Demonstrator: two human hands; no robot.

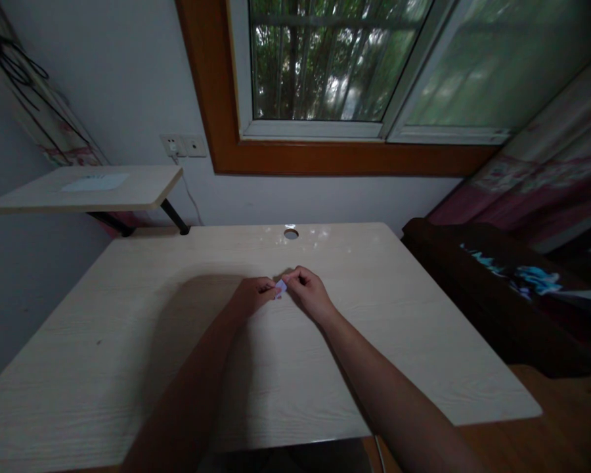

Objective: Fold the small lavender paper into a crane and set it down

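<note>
I see both hands meeting over the middle of the pale wooden desk (128,328), a little nearer its far edge than me. The left hand (253,293) and the right hand (307,292) are curled, fingertips pinched together on a small piece of pale paper (280,287) that sits right between them, just above the desk surface or resting on it; I cannot tell which. Only a small corner of the paper shows, the rest is hidden by the fingers. Beyond the hands, a round cable hole (291,232) sits near the desk's far edge. A small raised shelf (142,187) stands at the far left corner, under a wall socket (183,145). A window (325,66) fills the wall ahead.
</note>
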